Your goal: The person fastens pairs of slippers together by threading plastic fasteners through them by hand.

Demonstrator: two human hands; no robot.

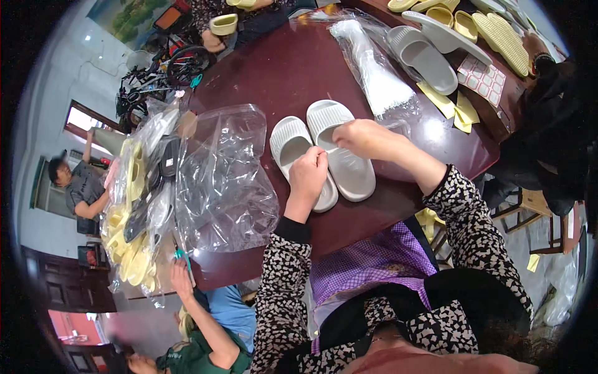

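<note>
A pair of grey slide slippers lies side by side on the dark red table [274, 68]. My left hand [307, 177] is closed in a pinch over the left slipper [291, 132]. Fingers bent and pressed together, my right hand [367, 138] is over the strap of the right slipper [354, 177]. Between the two hands, anything thin that they might hold is too small to make out. Both hands hide part of the slippers' straps and inner edges.
Clear plastic bags [224, 181] spread left of the slippers, beside bagged yellow and black slippers [134, 212]. A bundle of white strands [374, 68] lies beyond. Grey slippers [423, 59] and yellow paper pieces [464, 112] are at far right. Other people sit around the table.
</note>
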